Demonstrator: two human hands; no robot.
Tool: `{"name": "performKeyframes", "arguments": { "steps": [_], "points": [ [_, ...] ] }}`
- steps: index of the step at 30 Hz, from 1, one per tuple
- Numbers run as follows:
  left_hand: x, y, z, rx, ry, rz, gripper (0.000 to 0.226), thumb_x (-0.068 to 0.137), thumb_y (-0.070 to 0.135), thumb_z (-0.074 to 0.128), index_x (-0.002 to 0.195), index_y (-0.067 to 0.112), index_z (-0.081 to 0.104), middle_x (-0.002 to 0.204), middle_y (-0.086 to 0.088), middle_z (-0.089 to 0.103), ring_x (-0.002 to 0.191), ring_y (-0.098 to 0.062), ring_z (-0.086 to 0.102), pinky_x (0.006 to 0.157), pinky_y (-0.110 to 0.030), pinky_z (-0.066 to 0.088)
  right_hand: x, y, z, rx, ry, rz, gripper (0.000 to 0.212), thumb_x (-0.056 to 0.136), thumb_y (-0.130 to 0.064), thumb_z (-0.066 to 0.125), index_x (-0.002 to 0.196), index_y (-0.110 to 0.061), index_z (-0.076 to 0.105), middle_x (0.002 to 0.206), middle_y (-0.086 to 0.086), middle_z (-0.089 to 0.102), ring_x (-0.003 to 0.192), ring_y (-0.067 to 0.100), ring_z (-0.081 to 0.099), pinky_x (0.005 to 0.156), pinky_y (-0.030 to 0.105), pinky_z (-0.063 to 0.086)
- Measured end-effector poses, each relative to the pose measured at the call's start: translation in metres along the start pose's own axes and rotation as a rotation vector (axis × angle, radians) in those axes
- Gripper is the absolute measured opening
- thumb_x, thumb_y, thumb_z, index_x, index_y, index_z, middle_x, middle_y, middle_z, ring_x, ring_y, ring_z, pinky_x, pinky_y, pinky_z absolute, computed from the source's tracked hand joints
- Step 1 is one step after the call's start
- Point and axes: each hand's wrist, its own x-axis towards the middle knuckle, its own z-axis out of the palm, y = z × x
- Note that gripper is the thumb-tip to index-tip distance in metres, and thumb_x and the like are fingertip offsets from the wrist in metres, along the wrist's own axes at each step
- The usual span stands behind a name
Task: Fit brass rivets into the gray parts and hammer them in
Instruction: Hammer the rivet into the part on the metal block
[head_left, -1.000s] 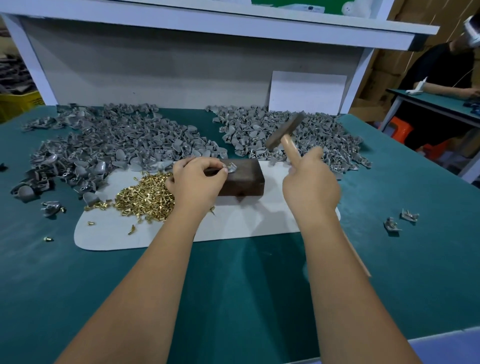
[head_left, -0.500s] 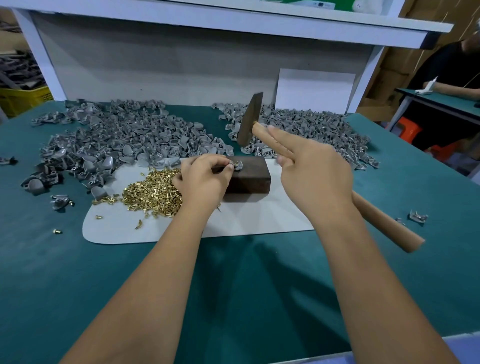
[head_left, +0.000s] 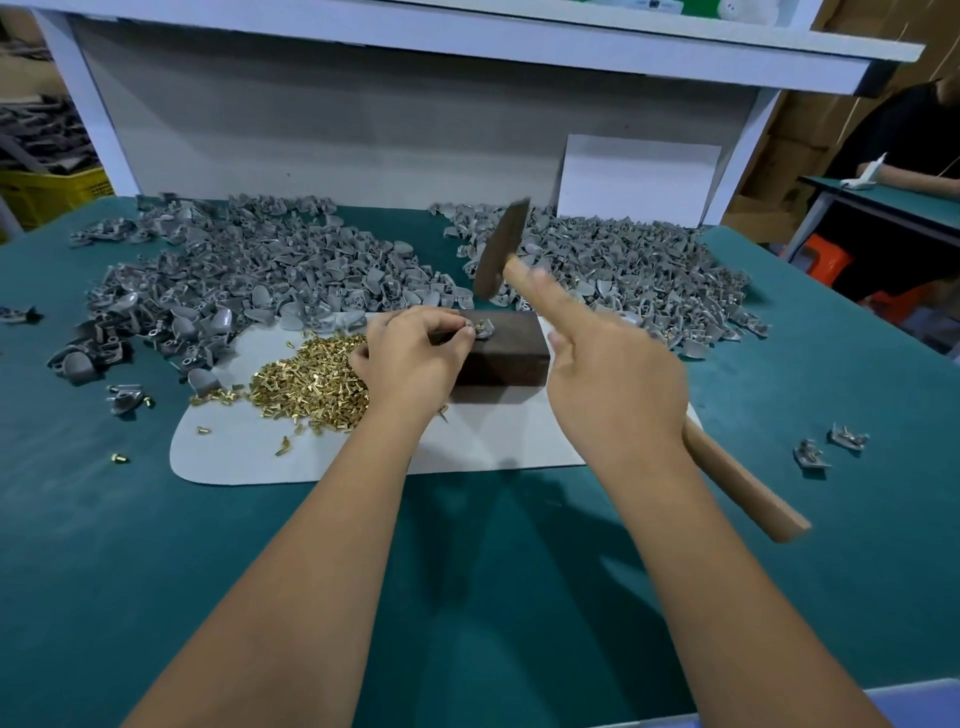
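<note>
My left hand (head_left: 410, 358) pinches a small gray part (head_left: 482, 329) against the top of the dark block (head_left: 506, 353), my fingers (head_left: 460, 332) curled tight on its near-left edge. A brass rivet (head_left: 479, 324) stands in the part, pointing up as far as I can make out at this size. My right hand (head_left: 618, 384) is clamped on the hammer (head_left: 737, 478), index finger stretched along the handle. The handle's long axis runs from lower right, near me, up and away to the left, with the blurred dark head (head_left: 501, 249) raised above the block's far edge. The block sits on a pale mat (head_left: 498, 447) on the green surface (head_left: 467, 597). Loose rivets (head_left: 311, 384) lie heaped just left of my left hand; gray parts are piled behind on the left (head_left: 234, 280) and right (head_left: 623, 260).
</note>
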Motion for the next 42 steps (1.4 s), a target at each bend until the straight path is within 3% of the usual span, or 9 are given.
{"name": "performKeyframes", "arguments": {
  "steps": [3,8,12,18,24,28,33,38,42],
  "points": [
    [0.000,0.001,-0.002,-0.022,-0.026,-0.005,0.007,0.088,0.040,0.070,0.083,0.045,0.071,0.105,0.024,0.067,0.125,-0.014,0.046,0.097,-0.041,0.022,0.000,0.002,0.002,0.001,-0.111,0.008,0.060,0.097,-0.026,0.045,0.137,-0.063,0.019,0.095,0.000,0.064,0.074,0.025,0.054,0.056,0.031,0.029],
    [-0.001,-0.001,-0.001,0.003,-0.010,0.017,0.005,0.088,0.040,0.070,0.089,0.039,0.075,0.106,0.022,0.068,0.127,-0.015,0.043,0.095,-0.041,0.022,-0.001,-0.001,-0.005,0.012,0.109,0.028,0.061,0.094,-0.021,0.053,0.138,-0.056,0.030,0.073,-0.002,0.049,0.056,0.021,0.042,0.045,0.025,0.024],
    [0.000,0.002,-0.003,-0.021,-0.043,-0.004,0.020,0.088,0.042,0.069,0.070,0.048,0.064,0.094,0.027,0.062,0.124,-0.014,0.046,0.095,-0.041,0.020,-0.001,0.003,-0.001,-0.086,-0.085,-0.012,0.066,0.097,-0.021,0.045,0.137,-0.063,0.014,0.086,0.000,0.056,0.065,0.021,0.039,0.049,0.030,0.023],
    [-0.001,0.002,-0.003,0.002,-0.031,0.009,0.006,0.089,0.041,0.069,0.085,0.042,0.073,0.107,0.024,0.067,0.127,-0.015,0.045,0.090,-0.038,0.018,0.004,0.008,-0.010,0.050,0.203,-0.042,0.063,0.093,-0.019,0.055,0.139,-0.052,0.028,0.075,0.004,0.059,0.054,0.024,0.044,0.045,0.024,0.024],
    [-0.002,0.005,-0.006,-0.032,-0.047,-0.015,0.019,0.088,0.040,0.069,0.072,0.048,0.063,0.097,0.028,0.062,0.126,-0.016,0.046,0.088,-0.035,0.015,0.006,0.010,0.003,-0.069,-0.056,-0.108,0.063,0.097,-0.024,0.046,0.139,-0.059,0.016,0.093,0.003,0.064,0.071,0.026,0.054,0.057,0.031,0.030],
    [-0.002,0.005,-0.005,-0.011,-0.049,-0.019,0.014,0.089,0.043,0.067,0.076,0.047,0.065,0.098,0.030,0.060,0.127,-0.013,0.043,0.089,-0.037,0.016,0.024,0.015,-0.001,0.214,0.021,0.074,0.057,0.096,-0.022,0.046,0.138,-0.055,0.027,0.103,0.008,0.061,0.081,0.030,0.059,0.067,0.038,0.045],
    [-0.001,0.006,-0.008,0.029,-0.050,0.023,0.007,0.091,0.039,0.066,0.088,0.040,0.072,0.107,0.026,0.062,0.134,-0.013,0.032,0.106,-0.040,0.014,0.033,0.023,0.013,0.171,-0.064,0.301,0.029,0.095,-0.017,0.044,0.120,-0.030,0.052,0.091,0.004,0.060,0.079,0.030,0.052,0.061,0.034,0.034],
    [0.000,0.013,-0.015,-0.147,-0.058,0.065,0.009,0.091,0.031,0.067,0.083,0.036,0.068,0.106,0.017,0.055,0.130,-0.018,0.039,0.111,-0.037,0.027,0.018,0.036,0.036,0.211,-0.201,0.402,0.022,0.095,-0.015,0.041,0.116,-0.016,0.049,0.094,0.010,0.062,0.076,0.029,0.044,0.057,0.033,0.030],
    [-0.001,0.016,-0.017,-0.350,-0.132,0.105,0.024,0.092,0.020,0.064,0.071,0.030,0.069,0.082,0.019,0.069,0.084,0.012,0.059,0.072,-0.005,0.041,0.019,0.038,0.040,0.169,-0.184,0.382,0.021,0.096,-0.014,0.042,0.116,-0.012,0.046,0.078,0.003,0.049,0.074,0.028,0.043,0.047,0.030,0.020]
  ]
}}
